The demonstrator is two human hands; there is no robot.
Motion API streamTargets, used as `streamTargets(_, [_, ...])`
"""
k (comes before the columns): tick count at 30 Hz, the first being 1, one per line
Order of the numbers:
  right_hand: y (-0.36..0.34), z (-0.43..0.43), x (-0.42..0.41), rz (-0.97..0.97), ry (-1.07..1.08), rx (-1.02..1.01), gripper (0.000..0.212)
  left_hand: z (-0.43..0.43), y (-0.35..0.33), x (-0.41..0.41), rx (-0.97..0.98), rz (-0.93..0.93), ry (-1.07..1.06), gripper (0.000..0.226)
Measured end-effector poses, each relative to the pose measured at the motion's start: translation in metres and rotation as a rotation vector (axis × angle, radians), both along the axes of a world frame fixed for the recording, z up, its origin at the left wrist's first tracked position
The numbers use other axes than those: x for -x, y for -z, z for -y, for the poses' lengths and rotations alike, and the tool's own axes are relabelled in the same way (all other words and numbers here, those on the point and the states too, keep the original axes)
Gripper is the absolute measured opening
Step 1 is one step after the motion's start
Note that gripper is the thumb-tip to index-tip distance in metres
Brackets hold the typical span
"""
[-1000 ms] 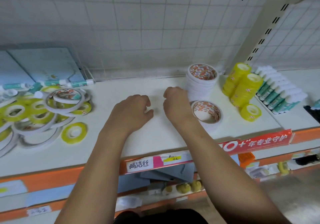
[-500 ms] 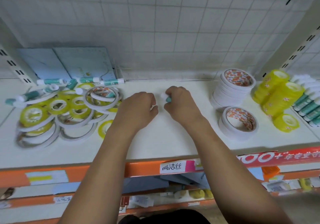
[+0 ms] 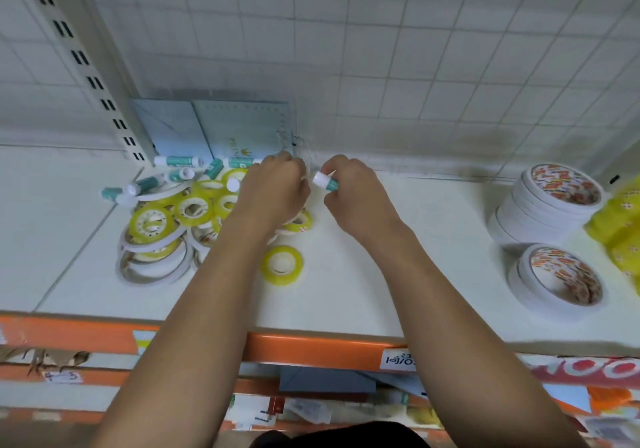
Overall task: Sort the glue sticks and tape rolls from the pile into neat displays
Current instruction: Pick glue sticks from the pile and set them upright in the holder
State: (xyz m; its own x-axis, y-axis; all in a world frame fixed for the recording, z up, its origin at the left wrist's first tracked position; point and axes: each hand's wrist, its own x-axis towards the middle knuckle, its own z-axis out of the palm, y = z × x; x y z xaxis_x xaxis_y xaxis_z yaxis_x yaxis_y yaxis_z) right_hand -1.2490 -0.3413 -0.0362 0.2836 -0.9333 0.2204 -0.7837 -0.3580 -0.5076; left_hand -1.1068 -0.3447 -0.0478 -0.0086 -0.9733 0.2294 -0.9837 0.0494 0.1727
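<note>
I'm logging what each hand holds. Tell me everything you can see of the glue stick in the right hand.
The plastic glue stick, a white cap on a teal body, is gripped by the curled fingers and thumb of the right hand. Only the cap and a short strip of body show; the rest is hidden inside the hand. It lies roughly level, its cap pointing toward the left hand, which is close but not visibly touching it. It is held above the white shelf.
</note>
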Motion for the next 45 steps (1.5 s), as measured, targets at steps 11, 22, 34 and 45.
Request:
streamTargets(11, [0.0,0.016,-0.01,-0.037,0.022,-0.02,0.038,0.049,0.006,-0.007,-0.193,-0.001,-0.055,0.022])
streamTargets(22, [-0.001,0.011,0.012,-0.019,0.038,-0.049,0.039,0.059,0.012,0.009,-0.21,0.054,-0.047,0.027])
streamTargets(34, [-0.005,-0.038,0.078,0.037,0.263,0.082,0.033,-0.004,0.0,0.061,-0.001,-0.128,0.281,0.025])
streamTargets(45, [-0.002,-0.099,0.213,-0.021,0.484,0.079,0.031,-0.063,-0.017,0.194,-0.062,-0.205,0.553,0.019])
